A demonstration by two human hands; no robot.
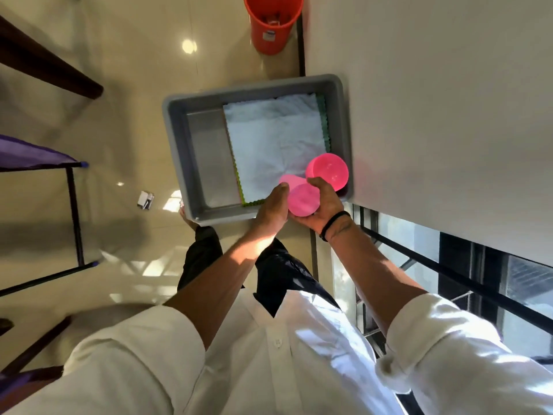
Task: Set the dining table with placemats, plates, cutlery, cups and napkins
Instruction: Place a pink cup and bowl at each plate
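Observation:
A grey plastic tub [179, 139] stands on the floor below me. In it lie white napkins [272, 139] on a green scallop-edged placemat [324, 115]. Over the tub's near right corner I hold a pink plastic cup [302, 202] between both hands. My left hand [269, 209] grips it from the left, thumb against its side. My right hand [327, 205] curls round it from the right. A second pink cup [329, 172] sits just beyond my right fingers at the tub's right wall; I cannot tell whether those fingers hold it.
An orange bucket [272, 25] stands on the floor beyond the tub, by a white wall [434, 100]. Dark wooden furniture [45, 64] and a purple-topped metal rack [71, 205] are at the left. A window frame [449, 280] runs along the right.

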